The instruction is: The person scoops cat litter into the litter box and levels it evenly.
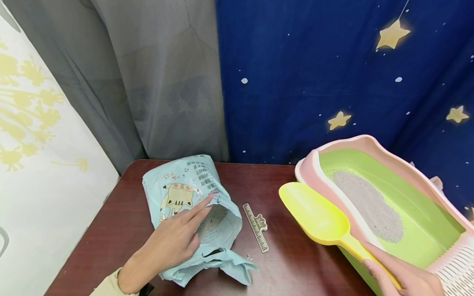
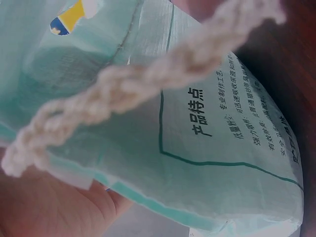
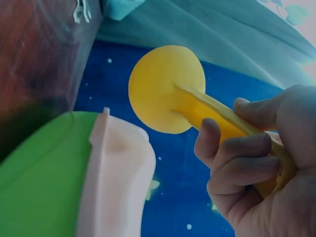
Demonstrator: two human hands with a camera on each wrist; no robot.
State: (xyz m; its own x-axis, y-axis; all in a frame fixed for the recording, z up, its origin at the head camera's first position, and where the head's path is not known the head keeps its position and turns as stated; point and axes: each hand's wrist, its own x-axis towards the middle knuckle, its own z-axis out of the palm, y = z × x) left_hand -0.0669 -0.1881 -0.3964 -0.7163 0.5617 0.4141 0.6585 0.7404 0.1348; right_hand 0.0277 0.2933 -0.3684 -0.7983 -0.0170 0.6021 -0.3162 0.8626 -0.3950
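On the left of the table, in the head view, a light blue bag of cat litter [image 1: 207,164] lies with its mouth open toward the right, grey granules [image 1: 212,220] showing inside. My left hand [image 1: 174,234] holds the bag at the upper edge of the mouth, index finger stretched along the printed film. Part of that hand is hidden behind the film in the left wrist view. My right hand [image 1: 411,273] grips the handle of a yellow scoop [image 1: 314,213], fingers curled round it. The scoop's bowl is empty and overlaps the near side of a pink and green litter box [image 1: 426,209].
A patch of grey litter [image 1: 366,203] covers part of the box's green floor. Between bag and box lies a long, striped flat clip [image 1: 255,228] on the dark red table [image 1: 274,185]. Grey and blue curtains [image 1: 277,102] hang behind the table; a white panel [image 1: 37,172] stands at the left.
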